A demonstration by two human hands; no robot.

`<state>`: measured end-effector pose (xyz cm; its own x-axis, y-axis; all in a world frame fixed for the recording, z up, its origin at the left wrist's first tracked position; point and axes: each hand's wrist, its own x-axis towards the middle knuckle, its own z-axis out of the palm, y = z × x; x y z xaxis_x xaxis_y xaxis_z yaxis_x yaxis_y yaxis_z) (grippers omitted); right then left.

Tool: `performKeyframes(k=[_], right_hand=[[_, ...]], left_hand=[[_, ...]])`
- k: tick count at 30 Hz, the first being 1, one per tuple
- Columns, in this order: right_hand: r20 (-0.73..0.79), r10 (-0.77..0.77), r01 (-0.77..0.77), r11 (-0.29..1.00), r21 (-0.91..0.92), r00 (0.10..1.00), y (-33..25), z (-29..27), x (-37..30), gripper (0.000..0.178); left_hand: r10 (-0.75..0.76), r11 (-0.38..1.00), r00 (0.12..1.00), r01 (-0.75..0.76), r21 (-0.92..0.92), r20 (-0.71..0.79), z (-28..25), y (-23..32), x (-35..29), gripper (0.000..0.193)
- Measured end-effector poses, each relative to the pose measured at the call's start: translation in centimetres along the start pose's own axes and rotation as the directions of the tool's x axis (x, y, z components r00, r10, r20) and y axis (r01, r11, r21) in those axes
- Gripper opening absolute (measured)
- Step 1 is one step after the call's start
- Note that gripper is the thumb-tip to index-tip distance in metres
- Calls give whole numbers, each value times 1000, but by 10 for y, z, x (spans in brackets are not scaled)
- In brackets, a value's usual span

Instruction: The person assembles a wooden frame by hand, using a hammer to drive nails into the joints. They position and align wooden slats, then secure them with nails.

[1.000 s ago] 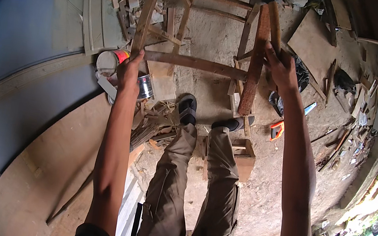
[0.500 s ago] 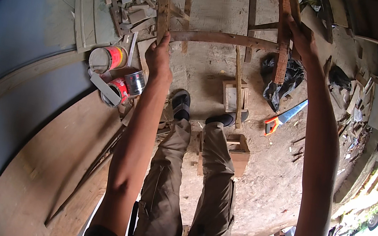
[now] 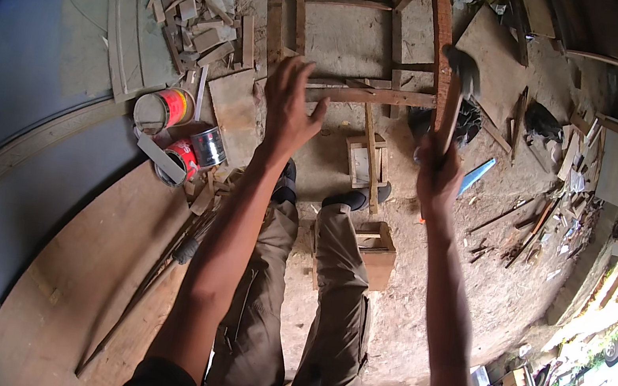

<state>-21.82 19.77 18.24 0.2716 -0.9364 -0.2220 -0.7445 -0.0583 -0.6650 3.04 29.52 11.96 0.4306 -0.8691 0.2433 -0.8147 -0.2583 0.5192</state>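
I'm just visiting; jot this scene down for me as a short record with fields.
Left hand: open, fingers spread, by a wooden frame; contact unclear
Right hand: gripping a hammer by its handle
Left side: wood offcuts, three tins
Centre: two wooden boxes, wood strip across one
Right side: blue saw blade, partly hidden

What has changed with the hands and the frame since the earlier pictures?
The left hand has let go of the wooden frame and opened. The right hand has released the frame's leg and drawn back toward the body, gripping just the hammer. The metal cans stayed put.
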Motion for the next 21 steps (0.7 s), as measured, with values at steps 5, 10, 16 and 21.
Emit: performKeyframes(k=[5,10,16,21], right_hand=[[350,245,-316,935,163,904,-12,30,-66,56],[340,280,-398,845,357,898,-7,49,-79,64],[320,303,-401,862,311,898,-3,64,-80,65],[336,202,-311,899,309,920,-7,57,-84,63]], left_hand=[[43,993,842,-97,73,538,52,-18,24,48],[32,999,794,-51,15,607,56,-17,36,48],[-49,964,819,189,-188,572,57,-29,46,45],[-314,946,807,223,234,501,69,-17,40,36]])
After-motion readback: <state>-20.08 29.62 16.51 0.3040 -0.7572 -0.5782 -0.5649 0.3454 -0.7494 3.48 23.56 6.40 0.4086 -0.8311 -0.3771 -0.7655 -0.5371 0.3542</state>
